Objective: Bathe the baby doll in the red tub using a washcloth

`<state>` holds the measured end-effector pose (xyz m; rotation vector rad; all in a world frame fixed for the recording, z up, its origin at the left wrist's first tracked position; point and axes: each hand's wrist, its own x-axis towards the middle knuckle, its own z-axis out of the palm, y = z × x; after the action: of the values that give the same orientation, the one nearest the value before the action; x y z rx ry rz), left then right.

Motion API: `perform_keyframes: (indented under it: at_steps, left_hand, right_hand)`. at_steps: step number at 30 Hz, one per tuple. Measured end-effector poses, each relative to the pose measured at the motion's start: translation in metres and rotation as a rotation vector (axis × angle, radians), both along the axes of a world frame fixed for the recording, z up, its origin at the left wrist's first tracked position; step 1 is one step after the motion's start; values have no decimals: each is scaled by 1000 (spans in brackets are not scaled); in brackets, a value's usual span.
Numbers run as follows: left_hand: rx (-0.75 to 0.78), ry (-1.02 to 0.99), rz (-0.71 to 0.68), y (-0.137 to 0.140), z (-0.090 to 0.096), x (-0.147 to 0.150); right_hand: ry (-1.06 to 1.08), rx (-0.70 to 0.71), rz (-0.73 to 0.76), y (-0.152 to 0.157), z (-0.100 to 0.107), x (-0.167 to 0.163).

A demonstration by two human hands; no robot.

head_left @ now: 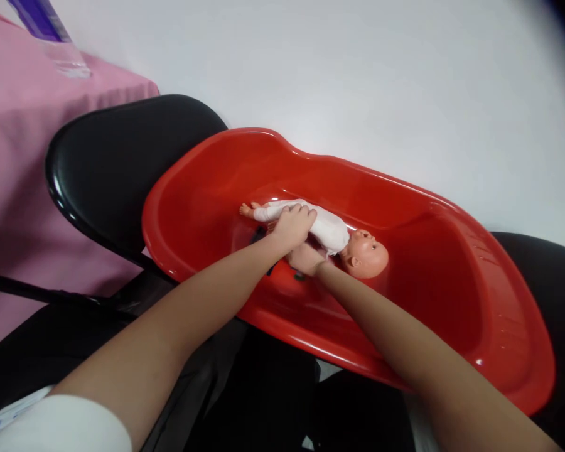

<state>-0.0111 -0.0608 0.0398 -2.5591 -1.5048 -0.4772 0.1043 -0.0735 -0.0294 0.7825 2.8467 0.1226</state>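
Observation:
A baby doll point(327, 229) in white clothing lies on its back in a red baby bathtub point(433, 295), its bald head to the right and its bare feet to the left. My left hand point(295, 227) rests over the doll's lower body with its fingers curled around it. Close against the doll's near side is my right hand point(306, 258), just below the left one. The right fingers are hidden, so their grip does not show. Small dark patches beside the hands are too unclear to name.
The tub stands across black chairs, one with a padded backrest point(117, 163) at left and another dark chair part point(555, 282) at right. A pink cloth point(19, 157) drapes a table on the left, with a purple item in clear plastic point(42, 22). Behind is a white wall.

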Motion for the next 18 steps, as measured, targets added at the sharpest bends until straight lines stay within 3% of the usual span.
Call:
perform_keyframes:
  at_steps: [3, 7, 13, 18]
  left_hand:
    - [-6, 2, -1, 0, 1, -1]
    - [-14, 2, -15, -3, 3, 0]
    - [-45, -11, 10, -10, 6, 4]
    - [-49, -26, 29, -9, 6, 3]
  right_hand:
    - [41, 10, -193, 9, -5, 23]
    - [52, -43, -264, -12, 2, 69]
    - [-156, 83, -136, -55, 22, 103]
    - [-340, 208, 140, -66, 34, 64]
